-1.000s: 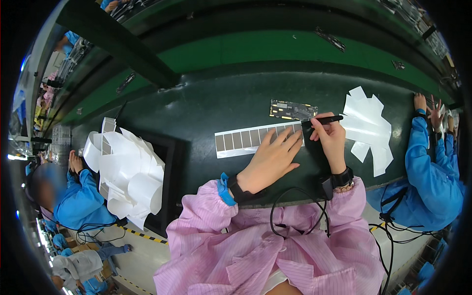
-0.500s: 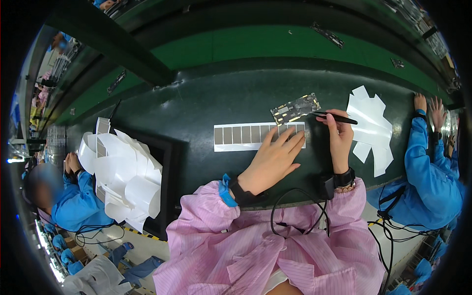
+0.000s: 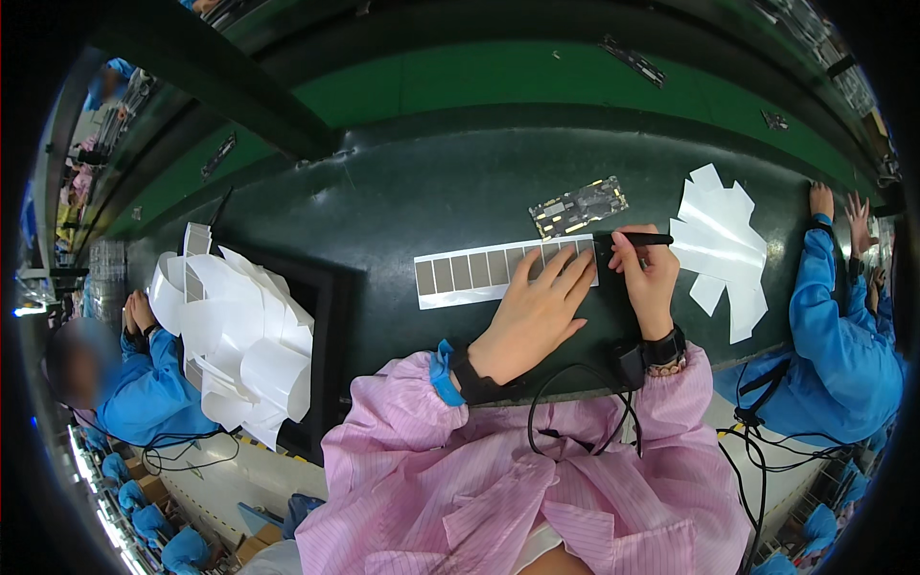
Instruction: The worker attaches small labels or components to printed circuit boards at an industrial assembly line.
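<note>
My left hand (image 3: 537, 316) lies with spread fingers across the right part of a white strip (image 3: 460, 298) bearing a row of grey-brown rectangular stickers. Black tweezers (image 3: 642, 239) are pinched in my right hand (image 3: 644, 283), their tips pointing left at the strip's right end; whether they touch it I cannot tell. Just beyond the strip rests a dark circuit board (image 3: 580, 206) with gold-coloured patches, apart from both hands. To the right of my right hand is a fanned stack of white backing sheets (image 3: 721, 244).
A heap of curled white sheets (image 3: 244, 335) sits in a black-rimmed tray (image 3: 331, 345) on my left. More boards (image 3: 632, 62) lie on the green shelf (image 3: 460, 77) beyond the dark table. Black cables (image 3: 575, 374) loop at my waist. Blue-sleeved people (image 3: 834, 326) work on both sides.
My right hand has drawn the tweezers back from the circuit board toward me, to the strip's right end. The strip's left end has turned slightly toward me under my left hand.
</note>
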Action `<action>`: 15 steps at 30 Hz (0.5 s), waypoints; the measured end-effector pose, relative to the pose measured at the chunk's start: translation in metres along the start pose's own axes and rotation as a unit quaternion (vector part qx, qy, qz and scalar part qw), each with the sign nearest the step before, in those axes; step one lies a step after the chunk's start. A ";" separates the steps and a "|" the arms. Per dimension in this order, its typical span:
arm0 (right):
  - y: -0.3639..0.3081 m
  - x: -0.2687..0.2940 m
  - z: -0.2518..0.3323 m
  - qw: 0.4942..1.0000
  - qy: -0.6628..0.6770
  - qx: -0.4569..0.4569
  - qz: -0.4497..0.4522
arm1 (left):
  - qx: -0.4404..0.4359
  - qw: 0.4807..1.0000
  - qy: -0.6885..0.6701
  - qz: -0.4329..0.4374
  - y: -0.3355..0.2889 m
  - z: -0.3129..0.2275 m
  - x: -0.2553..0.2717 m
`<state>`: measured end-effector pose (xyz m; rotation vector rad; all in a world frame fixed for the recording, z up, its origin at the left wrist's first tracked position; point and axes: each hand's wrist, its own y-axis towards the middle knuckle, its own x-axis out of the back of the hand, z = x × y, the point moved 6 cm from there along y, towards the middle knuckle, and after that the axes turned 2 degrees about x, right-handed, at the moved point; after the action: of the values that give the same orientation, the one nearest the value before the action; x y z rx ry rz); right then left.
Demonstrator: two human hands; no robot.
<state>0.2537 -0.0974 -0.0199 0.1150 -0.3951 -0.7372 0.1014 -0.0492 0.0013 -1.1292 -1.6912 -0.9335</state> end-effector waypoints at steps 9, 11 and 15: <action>-0.001 -0.001 0.002 0.999 -0.036 0.022 0.014 | 0.002 1.000 -0.003 -0.006 0.000 0.000 0.001; -0.001 -0.002 0.003 0.999 -0.036 0.026 0.014 | 0.002 1.000 -0.003 -0.007 0.000 0.000 0.001; -0.001 -0.002 0.005 0.999 -0.037 0.028 0.016 | 0.002 1.000 -0.001 -0.008 -0.001 0.001 0.000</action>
<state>0.2498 -0.0963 -0.0167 0.1348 -0.4869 -0.7007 0.1006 -0.0488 0.0016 -1.1156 -1.7062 -0.9398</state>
